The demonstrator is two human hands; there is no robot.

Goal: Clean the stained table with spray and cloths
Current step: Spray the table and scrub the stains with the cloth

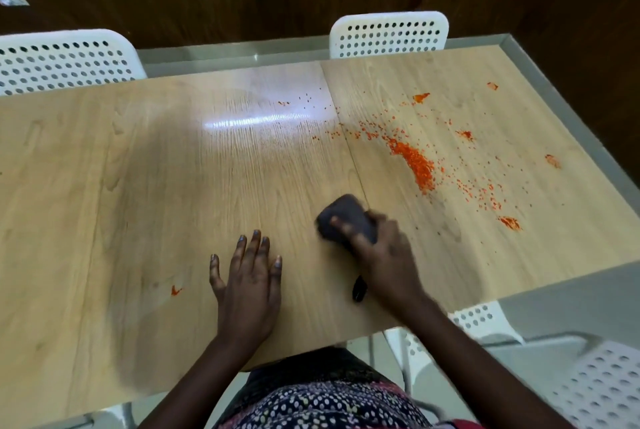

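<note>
Nearest the cam: my patterned top (322, 404), then L hand (247, 285) flat on the wood table (138, 186) near its front edge, fingers spread, holding nothing. R hand (384, 255), blurred, is wrapped around a dark cloth (343, 217) pressed on the tabletop, just R of the L hand. Orange crumbs (414, 160) lie scattered beyond, far-R; 1 small orange spot (176, 290) sits L of the L hand. 4 white perforated chairs (389, 35) around.

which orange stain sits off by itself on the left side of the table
The small orange smear near the front edge, just left of the flat left hand. All other orange stains lie right of the table's seam.
</note>
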